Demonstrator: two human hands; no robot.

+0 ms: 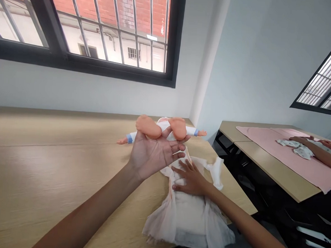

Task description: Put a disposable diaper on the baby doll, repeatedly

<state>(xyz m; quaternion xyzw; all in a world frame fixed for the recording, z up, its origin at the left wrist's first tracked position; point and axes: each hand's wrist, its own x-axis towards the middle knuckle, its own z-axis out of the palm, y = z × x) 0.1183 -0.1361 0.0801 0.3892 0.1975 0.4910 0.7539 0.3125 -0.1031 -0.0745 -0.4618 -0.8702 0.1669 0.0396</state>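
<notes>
A baby doll lies on its back, its bare feet raised toward me and its arms in white sleeves with blue cuffs spread to both sides. My left hand holds it by the lower legs, palm toward me, a finger between them. Its head and body are mostly hidden behind feet and hand. Below is an unfolded white diaper, reaching from under the doll's bottom to the table's near edge. On its upper half rests my right hand, palm down with fingers spread.
A crumpled white piece lies right of the diaper on the wooden table. Across a gap at right, another table carries a pink cloth, patterned baby clothes and another person's arm. A barred window is ahead.
</notes>
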